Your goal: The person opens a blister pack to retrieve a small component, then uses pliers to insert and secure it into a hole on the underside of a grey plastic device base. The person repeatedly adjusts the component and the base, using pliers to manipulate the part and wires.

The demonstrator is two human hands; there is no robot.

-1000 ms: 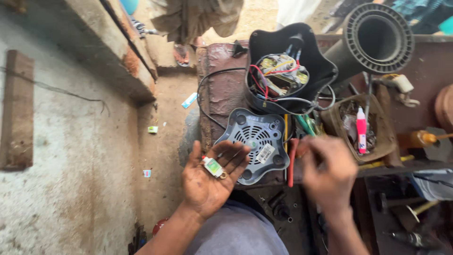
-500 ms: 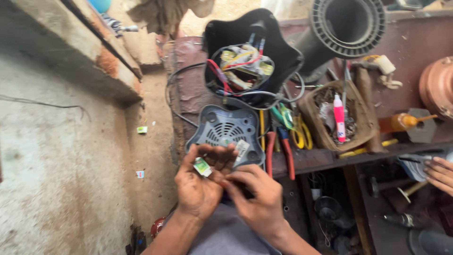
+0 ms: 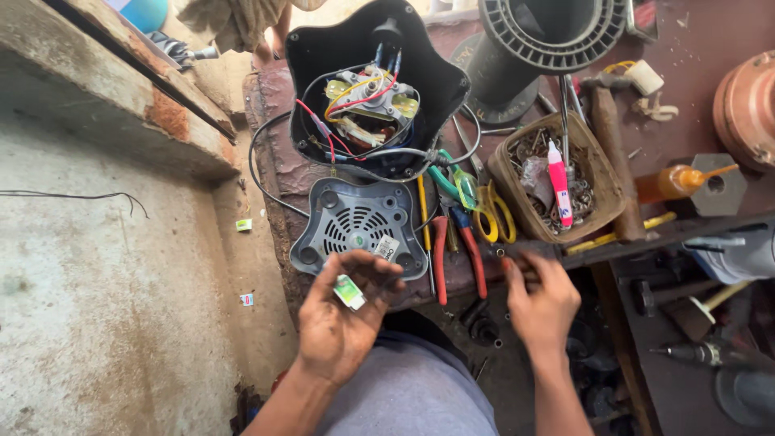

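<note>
The left hand (image 3: 343, 323) is held palm up in front of the person's lap, its fingers (image 3: 379, 273) curled loosely inward, and a small white and green rectangular part (image 3: 349, 291) lies across the base of those fingers, held lightly by the thumb. The right hand (image 3: 542, 303) reaches to the front edge of the worn reddish-brown table (image 3: 694, 137), back of the hand upward, fingers bent down against the edge; whether they pinch anything cannot be told.

Just beyond the left hand lies a grey round plastic base cover with vent slots (image 3: 359, 224), flat on the table. Behind it, touching, stands an open black plastic appliance housing (image 3: 440, 81) showing a motor with red, yellow, blue and white wires (image 3: 367, 101); a black cable loops out around its left side. Between the cover and the right hand lie red-handled pliers (image 3: 460, 246), with yellow-handled scissors (image 3: 491, 211) and green-handled tools just beside. Farther right sits a brown square tray of small metal bits (image 3: 593, 153) holding a pink and white tube (image 3: 559, 182). A large grey ribbed plastic pipe piece (image 3: 549, 36) lies at the back, and an amber bottle with a nozzle (image 3: 674, 182) lies to the right.
</note>
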